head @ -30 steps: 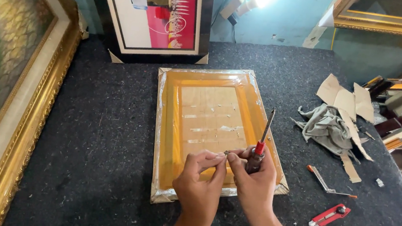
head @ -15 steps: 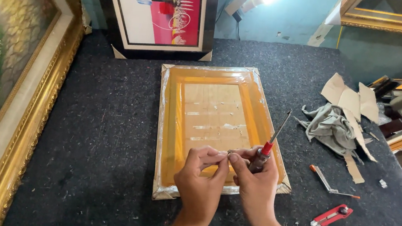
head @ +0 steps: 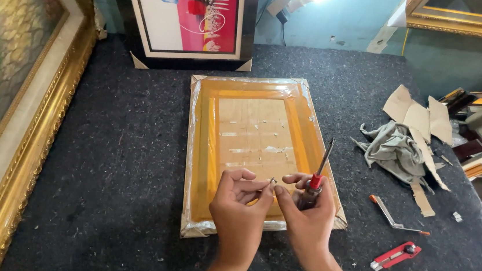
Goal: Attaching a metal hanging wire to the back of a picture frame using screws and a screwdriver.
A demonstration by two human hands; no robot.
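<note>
Two bare hands, the left hand (head: 239, 207) and the right hand (head: 305, 217), enter from the lower edge on bare forearms. No sleeves, gloves, rings or watch show; the fingernails are short and unpainted.

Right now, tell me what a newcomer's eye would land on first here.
First, the plastic-wrapped orange frame lying flat mid-table, with the left hand and right hand meeting over its near edge, pinching a small metal piece; the right hand also holds a red-collared screwdriver. Next, the large gilded painting along the left, and the red utility knife at right on the dark felt.
</note>
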